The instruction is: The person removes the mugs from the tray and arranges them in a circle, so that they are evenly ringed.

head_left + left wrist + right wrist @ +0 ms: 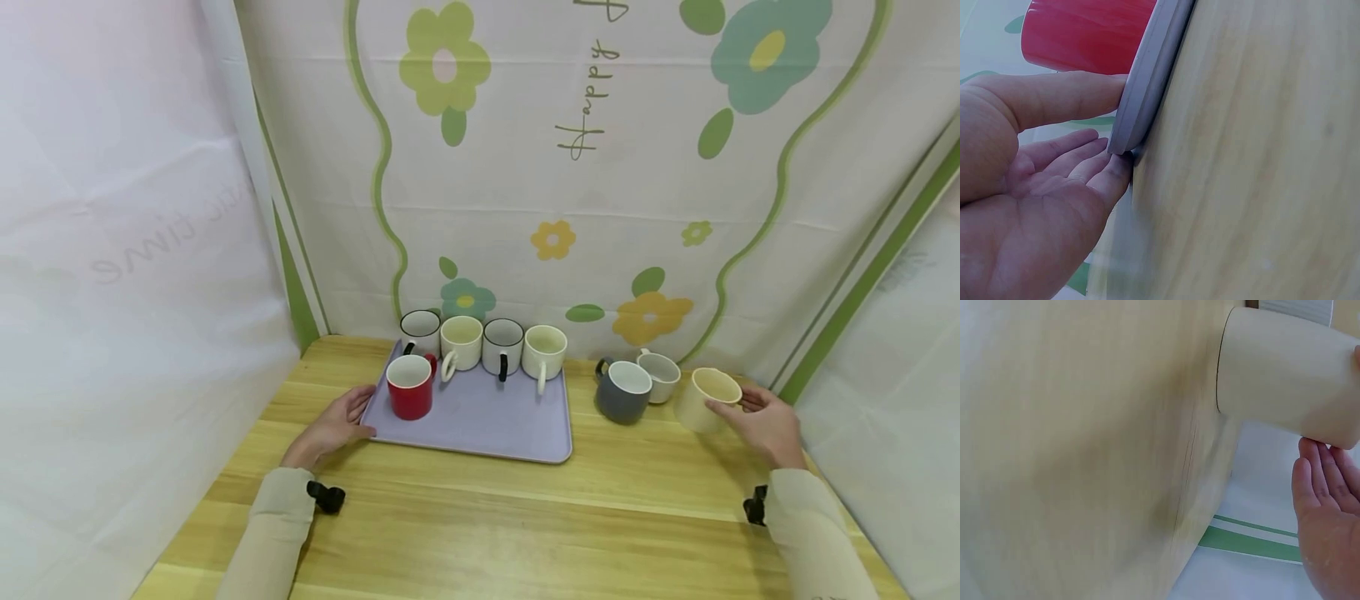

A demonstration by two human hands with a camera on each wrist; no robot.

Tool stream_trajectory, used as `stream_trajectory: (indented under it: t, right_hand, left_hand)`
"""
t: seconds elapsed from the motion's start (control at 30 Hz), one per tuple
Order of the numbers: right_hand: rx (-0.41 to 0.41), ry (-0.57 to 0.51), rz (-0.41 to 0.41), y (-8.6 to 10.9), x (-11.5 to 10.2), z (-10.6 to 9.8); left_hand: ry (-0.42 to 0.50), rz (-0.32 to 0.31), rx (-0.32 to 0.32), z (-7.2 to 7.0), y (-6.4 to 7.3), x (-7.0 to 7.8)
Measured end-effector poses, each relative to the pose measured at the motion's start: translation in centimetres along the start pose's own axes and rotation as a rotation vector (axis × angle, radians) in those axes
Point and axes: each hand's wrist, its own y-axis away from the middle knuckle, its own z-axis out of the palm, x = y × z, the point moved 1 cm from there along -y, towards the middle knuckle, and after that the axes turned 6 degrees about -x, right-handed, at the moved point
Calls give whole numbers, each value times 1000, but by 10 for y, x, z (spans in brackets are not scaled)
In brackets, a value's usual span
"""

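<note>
At the left front corner of a lilac tray (487, 429), my left hand (337, 421) grips the rim. The left wrist view has the thumb against the tray's rim (1138, 94) and the fingertips at its lower edge. A red mug (410, 396) with a white inside stands on the tray near that hand. Over at the right, my right hand (768, 425) holds a cream cup (697, 408) near its top, thumb on the front and fingers on the right side. The cup (1285, 372) stands upright on the table; no handle shows on it.
Along the tray's back edge stand several mugs: white ones with black rims (502, 354) and cream ones (545, 358). Between tray and cream cup are a dark grey mug (622, 404) and a white mug (663, 387). A printed cloth (517, 192) hangs behind the wooden table (465, 517).
</note>
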Motion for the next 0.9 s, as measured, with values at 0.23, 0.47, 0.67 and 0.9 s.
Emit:
stream_trajectory:
  t: [0.23, 0.47, 0.67, 0.9]
  right_hand:
    - [19, -59, 31, -13, -1, 2]
    - [4, -92, 63, -21, -5, 4]
    - [21, -97, 59, -25, -9, 8]
    - [26, -21, 6, -26, -15, 2]
  left_hand:
    - [-2, -5, 2, 0, -1, -1]
    - [7, 0, -3, -2, -4, -3]
    - [16, 0, -2, -3, -4, -4]
    - [23, 14, -10, -2, 0, -1]
